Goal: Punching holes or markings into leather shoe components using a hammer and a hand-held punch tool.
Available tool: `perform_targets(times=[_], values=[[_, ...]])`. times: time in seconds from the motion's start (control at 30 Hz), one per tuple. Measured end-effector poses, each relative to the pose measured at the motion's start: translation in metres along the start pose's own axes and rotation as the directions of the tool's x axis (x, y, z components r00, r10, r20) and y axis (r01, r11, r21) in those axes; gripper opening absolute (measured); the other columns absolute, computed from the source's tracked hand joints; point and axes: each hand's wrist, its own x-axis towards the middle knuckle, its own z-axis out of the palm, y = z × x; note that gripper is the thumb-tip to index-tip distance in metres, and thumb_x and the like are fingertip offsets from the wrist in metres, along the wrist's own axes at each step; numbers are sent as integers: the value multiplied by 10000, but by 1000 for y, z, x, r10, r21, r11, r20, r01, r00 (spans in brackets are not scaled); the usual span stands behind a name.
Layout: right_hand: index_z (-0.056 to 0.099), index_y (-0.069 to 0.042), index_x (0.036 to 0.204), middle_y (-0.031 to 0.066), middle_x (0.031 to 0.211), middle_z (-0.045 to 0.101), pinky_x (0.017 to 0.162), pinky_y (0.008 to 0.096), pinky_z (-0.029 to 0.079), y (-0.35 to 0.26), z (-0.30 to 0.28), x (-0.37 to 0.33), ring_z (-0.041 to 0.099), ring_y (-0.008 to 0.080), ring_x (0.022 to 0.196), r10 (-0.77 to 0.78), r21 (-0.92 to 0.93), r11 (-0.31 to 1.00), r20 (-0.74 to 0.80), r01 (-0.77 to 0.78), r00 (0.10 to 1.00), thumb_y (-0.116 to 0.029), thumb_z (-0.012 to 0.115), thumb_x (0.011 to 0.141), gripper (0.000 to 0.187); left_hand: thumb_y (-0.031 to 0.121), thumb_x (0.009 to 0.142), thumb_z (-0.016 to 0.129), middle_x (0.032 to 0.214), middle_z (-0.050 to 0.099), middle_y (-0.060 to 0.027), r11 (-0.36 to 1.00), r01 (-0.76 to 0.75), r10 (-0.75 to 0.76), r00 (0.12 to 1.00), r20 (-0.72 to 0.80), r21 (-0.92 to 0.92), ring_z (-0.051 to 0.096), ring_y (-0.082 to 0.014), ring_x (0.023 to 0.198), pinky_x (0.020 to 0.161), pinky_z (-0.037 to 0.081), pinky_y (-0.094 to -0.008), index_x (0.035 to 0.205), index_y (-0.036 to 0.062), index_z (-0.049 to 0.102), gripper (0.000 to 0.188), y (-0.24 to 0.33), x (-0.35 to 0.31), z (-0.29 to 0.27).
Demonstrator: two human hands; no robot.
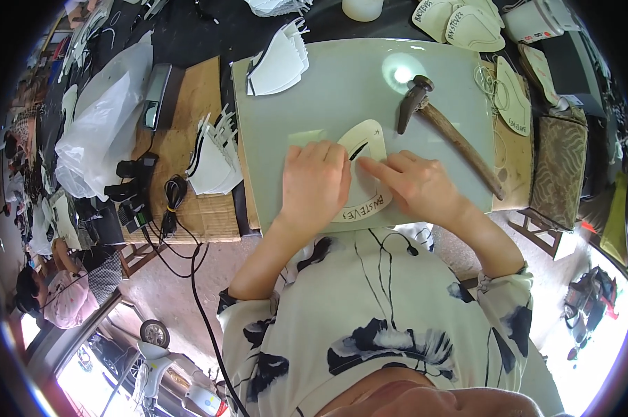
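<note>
A cream template, rounded at the top and marked with dark lettering, lies on the grey board in front of me. My left hand rests over its left side with the fingers curled; what they grip, if anything, is hidden beneath. A short black strip shows on the template beside those fingers. From the right, my right hand reaches in with its index finger stretched onto the template near the strip, the other fingers loosely bent. Above this hand lies a hammer with a wooden handle.
Stacked white cut pieces lie at the board's upper left and left. More cream templates sit at the back right. A plastic bag, a dark box and coiled cables occupy the left. Another person sits far left.
</note>
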Motion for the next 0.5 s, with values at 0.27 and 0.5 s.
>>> perform_targets(times=[0.27, 0.5], values=[[615, -196, 1305, -24, 773, 537, 517, 270, 485, 1, -4, 6, 599, 128, 721, -64, -224, 970, 131, 93, 989, -119, 678, 737, 576, 54, 814, 668, 745, 587, -37, 997, 27, -24, 999, -47, 69, 576, -242, 711, 689, 385, -392, 802, 85, 592, 83, 2, -7, 2], [604, -192, 1308, -24, 774, 538, 513, 270, 485, 0, -3, 6, 598, 128, 712, -54, -214, 973, 127, 81, 990, -119, 686, 743, 576, 91, 814, 679, 738, 527, -36, 994, -51, 59, 995, -83, 94, 540, -222, 708, 675, 377, -375, 769, 90, 560, 128, 0, -4, 4]])
